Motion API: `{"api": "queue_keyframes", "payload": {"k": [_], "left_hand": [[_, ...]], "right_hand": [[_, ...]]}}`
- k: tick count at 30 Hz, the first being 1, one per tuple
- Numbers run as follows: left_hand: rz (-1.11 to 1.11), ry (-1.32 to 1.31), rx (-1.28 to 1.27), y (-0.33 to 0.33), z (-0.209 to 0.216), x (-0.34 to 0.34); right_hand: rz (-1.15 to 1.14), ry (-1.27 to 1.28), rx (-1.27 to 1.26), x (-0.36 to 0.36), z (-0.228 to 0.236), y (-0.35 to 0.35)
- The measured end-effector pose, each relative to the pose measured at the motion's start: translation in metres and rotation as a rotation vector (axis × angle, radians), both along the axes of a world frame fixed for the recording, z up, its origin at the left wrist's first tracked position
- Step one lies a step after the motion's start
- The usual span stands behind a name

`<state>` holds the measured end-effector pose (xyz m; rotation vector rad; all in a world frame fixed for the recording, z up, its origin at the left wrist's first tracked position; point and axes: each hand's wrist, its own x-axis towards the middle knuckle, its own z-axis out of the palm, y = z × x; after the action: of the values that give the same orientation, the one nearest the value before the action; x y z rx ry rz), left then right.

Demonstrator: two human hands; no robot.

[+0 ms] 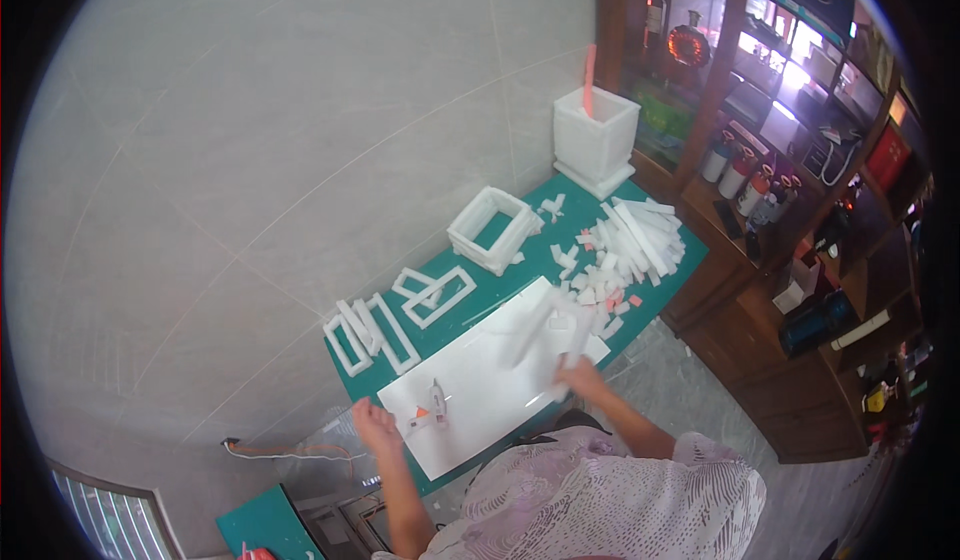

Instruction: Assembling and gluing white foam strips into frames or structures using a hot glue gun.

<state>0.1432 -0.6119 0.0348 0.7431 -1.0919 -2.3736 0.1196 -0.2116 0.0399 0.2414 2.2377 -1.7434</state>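
Observation:
My right hand [576, 376] is closed on one side of a white foam frame [575, 332], which is smeared by motion above the white board [490, 385]. Near the board's left edge, my left hand [375, 426] hovers with its fingers curled together. Whether anything small is inside them is hidden. A white glue gun [438, 404] with an orange part lies on the board, just right of my left hand.
Several foam frames [390, 332] lie along the green table's [455, 335] wall side, beside a stacked foam box [490, 230]. Foam strips and scraps [640, 240] pile up at right. A tall white foam container [597, 140] stands in the far corner, near a wooden cabinet [740, 360].

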Motion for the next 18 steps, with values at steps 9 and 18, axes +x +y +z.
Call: {"api": "queue_keyframes", "payload": {"k": [9,18], "left_hand": [[-0.730,0.073,-0.936,0.094,0.078,-0.013],[-0.962,0.177,-1.116,0.130,0.061,0.017]], "right_hand": [[0.508,0.306,0.498,-0.014,0.046,-0.017],[0.804,0.199,0.440,0.006,0.039,-0.025]]}}
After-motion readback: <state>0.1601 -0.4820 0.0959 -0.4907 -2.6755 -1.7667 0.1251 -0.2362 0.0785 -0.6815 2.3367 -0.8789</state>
